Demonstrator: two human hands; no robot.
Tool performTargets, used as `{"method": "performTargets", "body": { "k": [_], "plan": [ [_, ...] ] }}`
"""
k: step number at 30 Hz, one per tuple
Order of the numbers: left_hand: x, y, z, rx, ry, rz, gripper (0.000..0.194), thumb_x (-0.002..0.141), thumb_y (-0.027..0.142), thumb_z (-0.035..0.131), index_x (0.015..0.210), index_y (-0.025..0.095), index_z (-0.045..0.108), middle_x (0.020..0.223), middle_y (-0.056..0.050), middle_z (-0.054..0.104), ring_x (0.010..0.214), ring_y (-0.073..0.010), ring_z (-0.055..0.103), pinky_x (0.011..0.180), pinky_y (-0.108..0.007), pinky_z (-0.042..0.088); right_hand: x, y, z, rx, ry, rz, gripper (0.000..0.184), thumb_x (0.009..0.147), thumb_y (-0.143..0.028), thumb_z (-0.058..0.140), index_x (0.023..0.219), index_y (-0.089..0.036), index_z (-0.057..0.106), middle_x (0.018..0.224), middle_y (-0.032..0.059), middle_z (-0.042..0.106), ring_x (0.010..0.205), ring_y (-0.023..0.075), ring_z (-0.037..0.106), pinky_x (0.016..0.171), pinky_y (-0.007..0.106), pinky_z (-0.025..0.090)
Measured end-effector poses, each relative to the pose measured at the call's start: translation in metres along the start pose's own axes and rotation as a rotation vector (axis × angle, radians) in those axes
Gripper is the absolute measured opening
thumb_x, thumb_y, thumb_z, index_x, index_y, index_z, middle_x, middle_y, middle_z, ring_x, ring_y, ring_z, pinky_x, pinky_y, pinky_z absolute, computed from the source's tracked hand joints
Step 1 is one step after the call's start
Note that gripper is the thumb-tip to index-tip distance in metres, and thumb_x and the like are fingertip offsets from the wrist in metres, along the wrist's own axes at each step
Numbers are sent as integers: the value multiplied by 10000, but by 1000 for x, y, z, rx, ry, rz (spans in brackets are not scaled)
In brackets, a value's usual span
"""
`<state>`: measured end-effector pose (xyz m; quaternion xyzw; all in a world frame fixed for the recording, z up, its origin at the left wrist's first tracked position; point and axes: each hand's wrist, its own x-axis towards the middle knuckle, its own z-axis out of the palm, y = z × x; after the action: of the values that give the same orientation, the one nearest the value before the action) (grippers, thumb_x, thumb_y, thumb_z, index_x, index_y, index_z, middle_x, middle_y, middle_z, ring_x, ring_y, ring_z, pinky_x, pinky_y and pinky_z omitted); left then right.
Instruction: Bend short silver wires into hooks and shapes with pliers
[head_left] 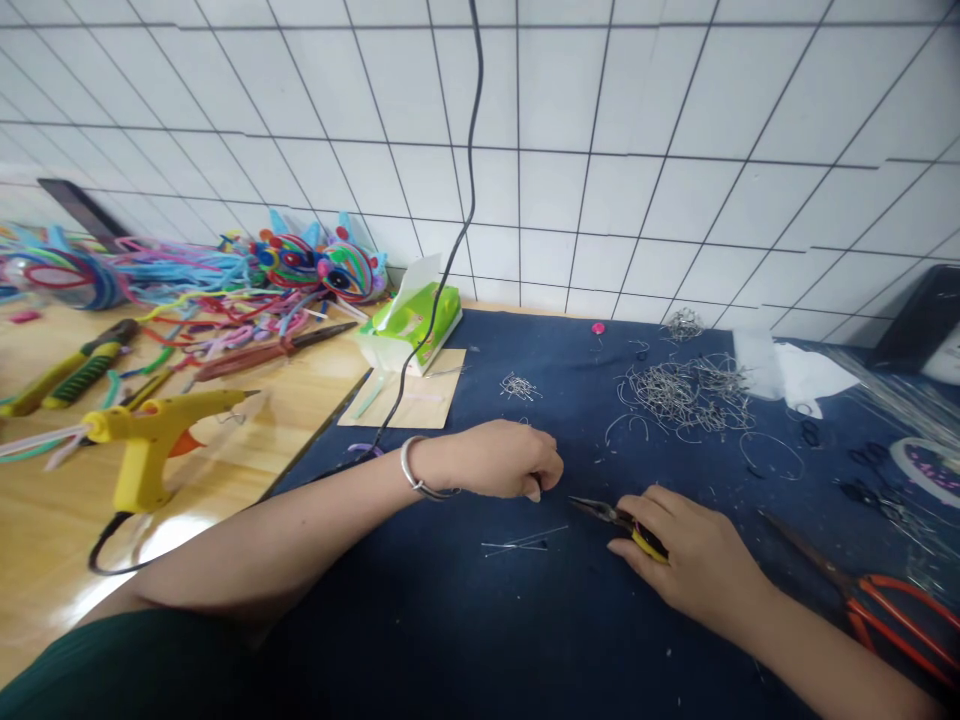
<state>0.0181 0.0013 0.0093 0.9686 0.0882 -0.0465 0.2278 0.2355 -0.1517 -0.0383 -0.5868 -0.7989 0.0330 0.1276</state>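
My left hand (pixel 504 459) rests on the dark blue cloth (pixel 465 620), fingers curled into a pinch around something too small to make out. A silver bangle (pixel 414 470) circles that wrist. My right hand (pixel 694 555) lies just to the right, closed on small pliers (pixel 600 513) with yellow and black handles; their pointed jaws aim left toward the left hand's fingertips. A few thin straight wires (pixel 521 543) lie on the cloth below and between both hands.
A heap of bent wire pieces (pixel 686 392) lies behind the hands. Orange-handled scissors (pixel 885 610) sit at right. A yellow glue gun (pixel 150 432), green-handled pliers (pixel 71 375), a tissue pack (pixel 411 325) and colourful pipe cleaners (pixel 225 285) occupy the wooden table at left. A black cable (pixel 469 200) hangs down.
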Motion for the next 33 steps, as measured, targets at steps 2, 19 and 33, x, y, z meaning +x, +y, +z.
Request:
{"method": "performTargets", "body": {
  "k": [2, 19, 33],
  "plan": [
    [1, 1, 3, 12, -6, -2, 93, 740, 159, 526, 753, 200, 608, 780, 8, 578, 694, -107, 512, 590, -208, 336, 0, 0, 0, 2, -7, 0, 277, 802, -386, 485, 1018, -216, 516, 862, 50, 547, 753, 166, 539, 661, 298, 451],
    [3, 9, -1, -277, -15, -115, 201, 775, 134, 404, 781, 151, 604, 630, 13, 600, 512, -65, 534, 543, -187, 356, 1, 2, -1, 28, -39, 5, 267, 796, -380, 491, 1017, -230, 503, 859, 33, 541, 752, 162, 533, 665, 301, 444],
    [4, 12, -6, -402, 114, -163, 138, 799, 187, 406, 776, 159, 539, 715, 1, 578, 605, -87, 529, 574, -209, 375, 0, 3, -4, -148, 94, -48, 239, 802, -356, 495, 972, -195, 544, 825, 49, 538, 752, 167, 500, 663, 292, 400]
  ]
}}
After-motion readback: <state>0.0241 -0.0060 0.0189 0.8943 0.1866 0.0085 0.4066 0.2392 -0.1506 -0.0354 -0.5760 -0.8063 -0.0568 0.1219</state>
